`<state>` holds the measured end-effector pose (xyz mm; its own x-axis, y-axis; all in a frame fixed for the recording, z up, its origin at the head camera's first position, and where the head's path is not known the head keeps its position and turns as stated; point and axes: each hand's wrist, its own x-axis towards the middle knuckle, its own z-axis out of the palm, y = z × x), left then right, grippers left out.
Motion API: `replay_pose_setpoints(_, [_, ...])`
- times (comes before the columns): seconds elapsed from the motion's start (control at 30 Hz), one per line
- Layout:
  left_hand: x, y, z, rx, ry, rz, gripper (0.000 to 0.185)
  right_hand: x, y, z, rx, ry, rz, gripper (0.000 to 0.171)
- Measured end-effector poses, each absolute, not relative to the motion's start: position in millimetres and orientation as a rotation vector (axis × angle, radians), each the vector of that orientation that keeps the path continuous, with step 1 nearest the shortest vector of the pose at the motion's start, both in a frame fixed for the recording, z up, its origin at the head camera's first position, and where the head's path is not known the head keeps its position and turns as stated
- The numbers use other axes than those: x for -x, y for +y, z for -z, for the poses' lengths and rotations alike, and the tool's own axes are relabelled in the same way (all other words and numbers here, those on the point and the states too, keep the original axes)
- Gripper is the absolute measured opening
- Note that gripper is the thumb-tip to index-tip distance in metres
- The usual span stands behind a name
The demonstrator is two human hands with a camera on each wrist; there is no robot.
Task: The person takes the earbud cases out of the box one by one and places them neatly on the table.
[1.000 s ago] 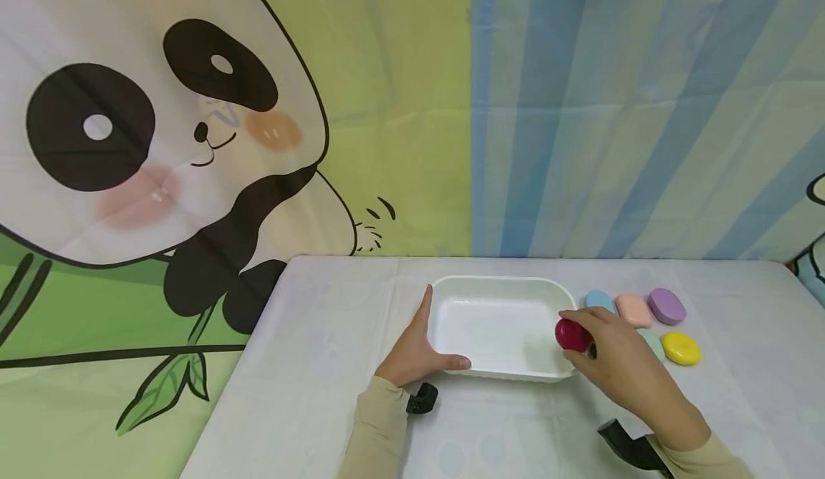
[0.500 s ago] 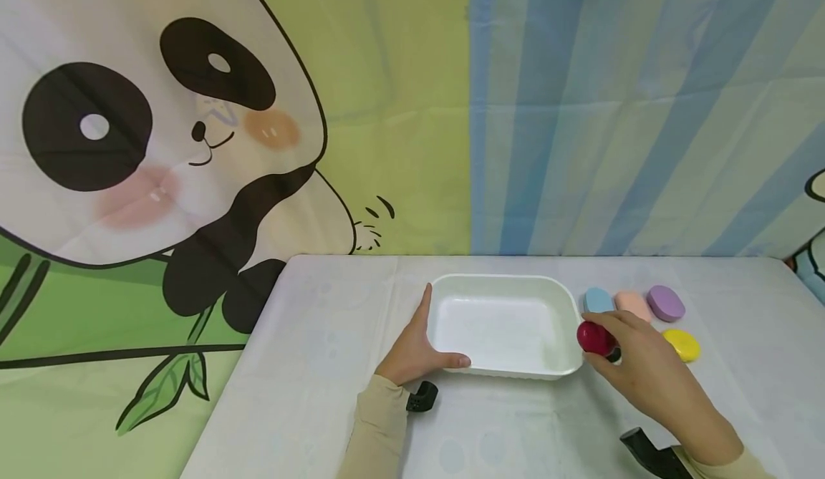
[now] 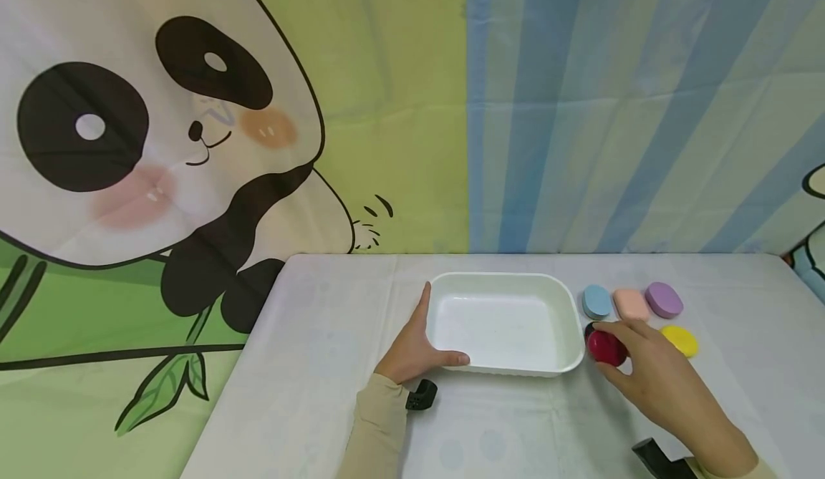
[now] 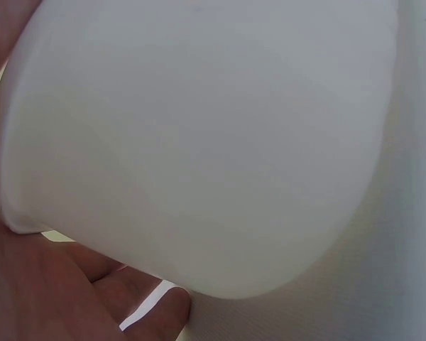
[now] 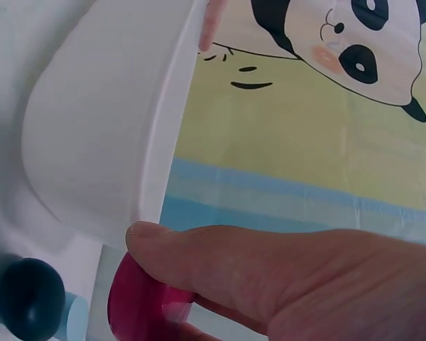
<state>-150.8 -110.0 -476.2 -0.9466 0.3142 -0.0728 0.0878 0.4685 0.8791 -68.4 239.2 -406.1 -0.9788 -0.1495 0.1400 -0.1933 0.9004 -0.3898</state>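
Note:
A white tray (image 3: 505, 321) with rounded corners stands on the table, its inside bare. My left hand (image 3: 412, 343) grips its near left corner, thumb at the front rim and fingers along the left side; the left wrist view shows fingertips (image 4: 167, 312) at the tray wall. Just right of the tray, my right hand (image 3: 657, 379) pinches a glossy red disc (image 3: 607, 349) between thumb and fingers. Part of a dark round piece (image 3: 589, 330) shows at the disc's left; in the right wrist view this dark teal piece (image 5: 30, 298) lies below the disc, near the tray.
Behind my right hand lie a light blue piece (image 3: 596, 301), a peach rounded square (image 3: 631, 304) and a purple oval (image 3: 664, 299). A yellow oval (image 3: 680, 340) is partly covered by the hand. The white table (image 3: 335, 364) meets a printed cloth (image 3: 399, 107) at the back.
My right hand has carried the red disc from over the tray's right end rightward, past the rim. The pale green piece is now hidden behind it. My left hand stays in place.

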Motion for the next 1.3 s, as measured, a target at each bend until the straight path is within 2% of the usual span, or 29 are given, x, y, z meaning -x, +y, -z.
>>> replay_pose_setpoints(0.53, [151.0, -110.6, 476.3, -0.352, 2.489, -1.478, 0.14, 59.8, 246.3, 427.3, -0.223, -2.995, -0.671, 0.057])
replay_pose_setpoints(1.0, [152.0, -110.2, 476.6, -0.345, 2.49, -1.462, 0.142, 67.8, 246.8, 440.5, -0.027, -3.222, -0.631, 0.065])
replay_pose_setpoints(1.3, [152.1, -109.7, 475.1, -0.351, 2.489, -1.466, 0.143, 69.4, 248.1, 445.0, -0.019, -3.249, -0.611, 0.064])
